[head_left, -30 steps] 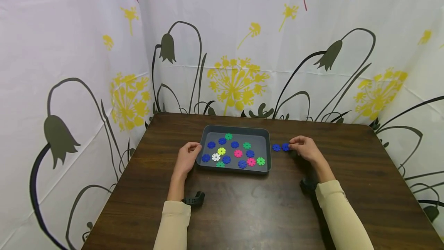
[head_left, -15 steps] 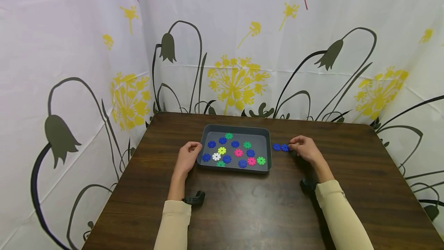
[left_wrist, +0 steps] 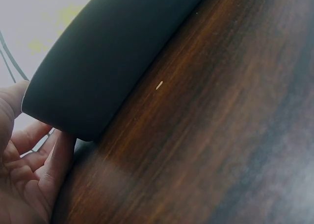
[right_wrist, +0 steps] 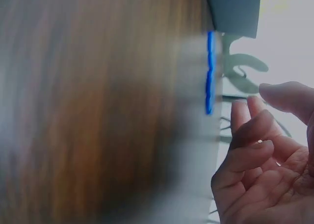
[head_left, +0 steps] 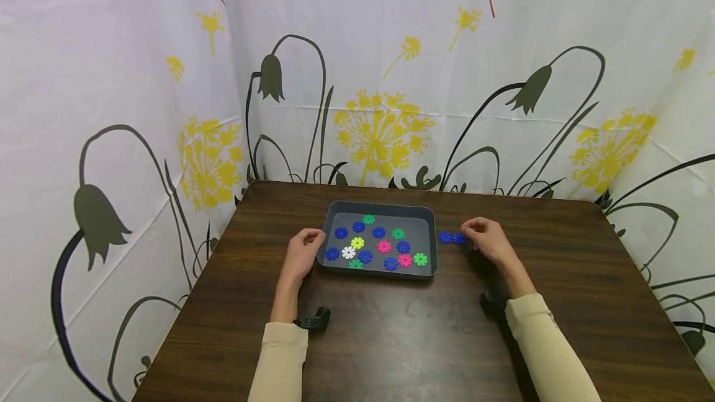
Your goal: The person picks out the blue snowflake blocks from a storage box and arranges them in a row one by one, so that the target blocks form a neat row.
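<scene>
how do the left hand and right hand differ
The left hand grips the tray; the right hand holds nothing. The left hand is at the tray's left end, the right hand beside two blue discs. Both come out of cream sleeves.

White flower-printed curtains (head_left: 357,70) hang along 3 sides of a dark wood-grain table (head_left: 413,340).

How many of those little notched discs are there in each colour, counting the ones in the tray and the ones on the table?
Blue discs: 9 (7 in the tray, 2 on the table)
Green discs: 4
Pink discs: 2
Yellow disc: 1
White disc: 1
Total: 17
</scene>
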